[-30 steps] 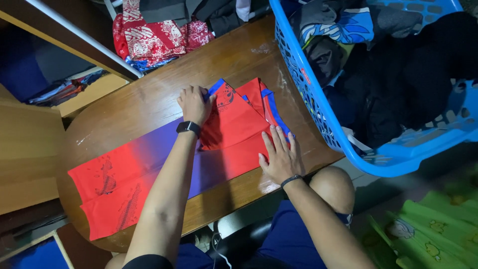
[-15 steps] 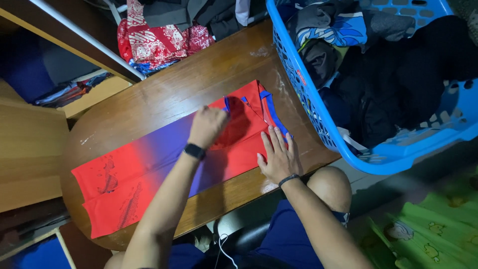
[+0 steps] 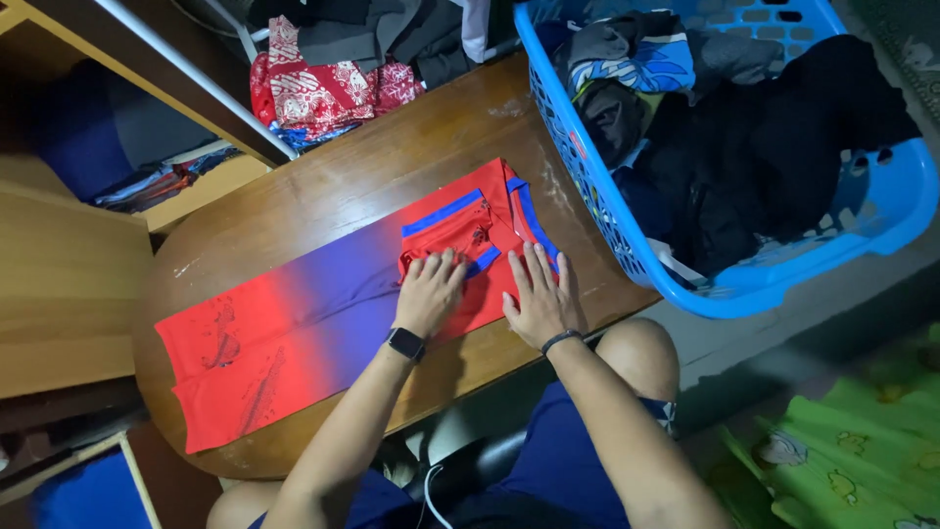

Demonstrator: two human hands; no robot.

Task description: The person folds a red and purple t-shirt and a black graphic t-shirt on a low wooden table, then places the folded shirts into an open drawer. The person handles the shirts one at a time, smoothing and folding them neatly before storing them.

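At the bottom of the frame sit the person's bare knees and dark blue shorts (image 3: 563,460), pulled up to the edge of an oval brown wooden table (image 3: 323,196). Just above, in the lower centre, both hands lie flat on a long red jersey with a purple-blue middle band (image 3: 323,304), which stretches across the table from lower left to the centre. The left hand (image 3: 429,292), with a black smartwatch (image 3: 404,344) on its wrist, presses palm down with its fingers close together on the folded sleeve with blue trim. The right hand (image 3: 541,296), wearing a thin black wristband (image 3: 561,340), lies beside it, fingers slightly spread and flat on the red cloth near the table's near edge. Neither hand pinches anything.

Further up, to the right, a bright blue plastic laundry basket (image 3: 862,230) holds a heap of dark and patterned clothes. At the top centre, beyond the table, lies a red and white patterned cloth (image 3: 323,88) among grey garments. A wooden shelf (image 3: 69,294) fills the left side.
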